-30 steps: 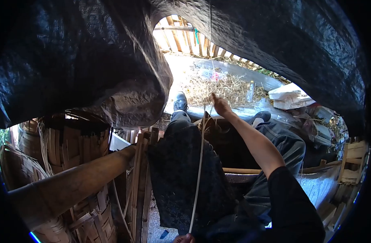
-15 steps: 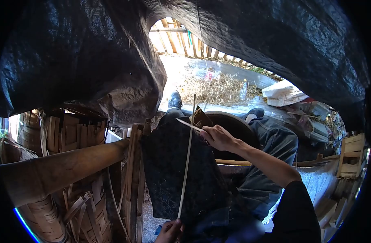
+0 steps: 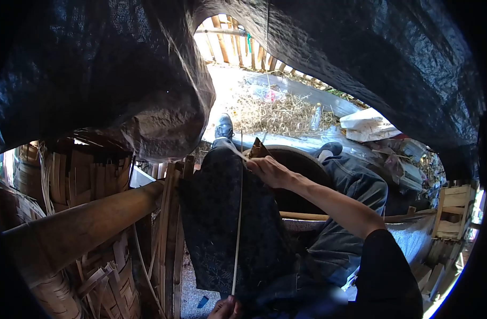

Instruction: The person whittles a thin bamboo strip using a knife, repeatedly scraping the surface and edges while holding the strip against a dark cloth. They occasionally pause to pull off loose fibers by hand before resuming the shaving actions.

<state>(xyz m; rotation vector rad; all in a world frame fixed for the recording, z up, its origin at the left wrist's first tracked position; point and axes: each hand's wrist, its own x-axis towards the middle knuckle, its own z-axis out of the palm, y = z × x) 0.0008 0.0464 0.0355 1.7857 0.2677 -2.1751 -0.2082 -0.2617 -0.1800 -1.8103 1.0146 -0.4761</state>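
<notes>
My right hand (image 3: pixel 271 171) is closed round a knife, whose pale blade (image 3: pixel 237 151) points up and left and lies against a thin bamboo strip (image 3: pixel 238 228). Down at the bottom edge, my left hand (image 3: pixel 226 308) pinches the lower end of that strip. The strip runs nearly upright over a dark patterned cloth (image 3: pixel 211 212) spread on my leg. Behind the right hand is a dark round basin-like object (image 3: pixel 302 165), with a brown pointed piece (image 3: pixel 259 149) at its left.
A thick bamboo pole (image 3: pixel 89 223) and woven baskets (image 3: pixel 57 297) stand at left. Dark sheeting (image 3: pixel 371 58) hangs overhead. Beyond my shoes lie shavings (image 3: pixel 280 114), a clear bottle (image 3: pixel 316 117) and a white sack (image 3: pixel 368 125). A wooden rack (image 3: pixel 453 212) is at right.
My right hand and the knife have moved left and slightly up. The strip stands more upright, and my left hand is a little lower. The whole view has shifted slightly.
</notes>
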